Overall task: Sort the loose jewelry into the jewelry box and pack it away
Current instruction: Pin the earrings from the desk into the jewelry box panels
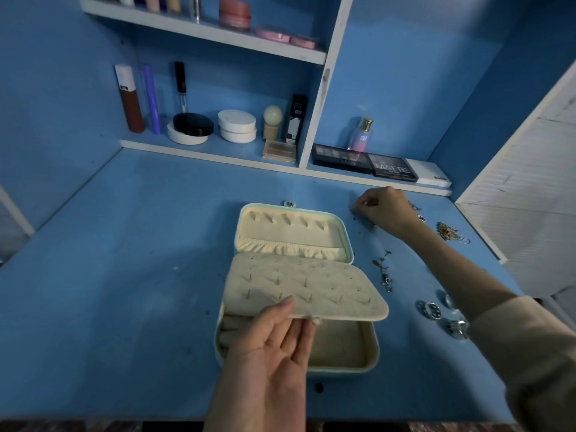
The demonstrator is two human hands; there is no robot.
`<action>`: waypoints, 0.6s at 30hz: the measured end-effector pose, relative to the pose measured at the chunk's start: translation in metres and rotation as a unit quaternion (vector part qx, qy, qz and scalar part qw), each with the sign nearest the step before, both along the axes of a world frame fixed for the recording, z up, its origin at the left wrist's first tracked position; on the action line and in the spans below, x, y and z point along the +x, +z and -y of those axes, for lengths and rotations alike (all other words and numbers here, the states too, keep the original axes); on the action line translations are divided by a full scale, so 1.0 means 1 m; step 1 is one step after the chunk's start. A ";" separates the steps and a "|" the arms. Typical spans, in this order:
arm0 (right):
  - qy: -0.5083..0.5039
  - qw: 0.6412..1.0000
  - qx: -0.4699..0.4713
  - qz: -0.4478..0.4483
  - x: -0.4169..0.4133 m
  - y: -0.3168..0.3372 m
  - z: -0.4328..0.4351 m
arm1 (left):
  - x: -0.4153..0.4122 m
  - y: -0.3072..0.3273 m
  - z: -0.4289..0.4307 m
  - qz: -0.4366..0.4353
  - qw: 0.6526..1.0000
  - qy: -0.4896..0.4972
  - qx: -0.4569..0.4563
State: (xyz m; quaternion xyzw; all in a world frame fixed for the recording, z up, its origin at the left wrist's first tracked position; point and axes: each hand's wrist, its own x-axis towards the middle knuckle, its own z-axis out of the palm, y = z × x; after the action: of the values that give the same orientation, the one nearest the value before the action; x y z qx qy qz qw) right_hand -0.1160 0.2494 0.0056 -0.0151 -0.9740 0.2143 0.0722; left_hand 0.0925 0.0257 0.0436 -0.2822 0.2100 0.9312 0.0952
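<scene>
The sorting is looking barely begun. The jewelry box (371,353) is lying open on the worktop (140,275), and rings (431,310), chains (447,230) and earrings (385,272) are lying loose to its right. The left hand (274,344) is pinching the box's padded flap (311,285), lifting it. The right hand (383,210), fingers curled, is reaching among small pieces beyond the box; whether it is holding one, I cannot tell.

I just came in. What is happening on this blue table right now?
A person is sorting jewelry. The left hand pinches the front edge of the earring panel of the open jewelry box, thumb on top, and holds it lifted over the bottom tray. The right hand reaches to small dark pieces on the table right of the box, fingers curled; whether it holds one is not visible. Some rings and a gold chain lie loose nearby.
</scene>
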 end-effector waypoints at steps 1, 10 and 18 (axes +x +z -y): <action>-0.002 1.000 -0.002 0.001 0.000 0.000 0.000 | 0.000 0.000 0.000 0.000 1.000 0.000 0.000; 0.019 1.000 -0.007 0.004 0.001 0.000 -0.003 | 0.001 0.001 -0.001 -0.001 1.000 0.000 0.008; 0.021 1.000 -0.011 0.006 0.003 0.001 -0.004 | 0.001 -0.001 0.000 -0.003 1.000 0.001 0.012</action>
State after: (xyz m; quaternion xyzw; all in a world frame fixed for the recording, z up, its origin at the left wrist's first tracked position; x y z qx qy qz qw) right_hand -0.1131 0.2536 0.0063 0.0035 -0.9721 0.2262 0.0620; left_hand 0.0938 0.0257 0.0427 -0.2787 0.1991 0.9344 0.0975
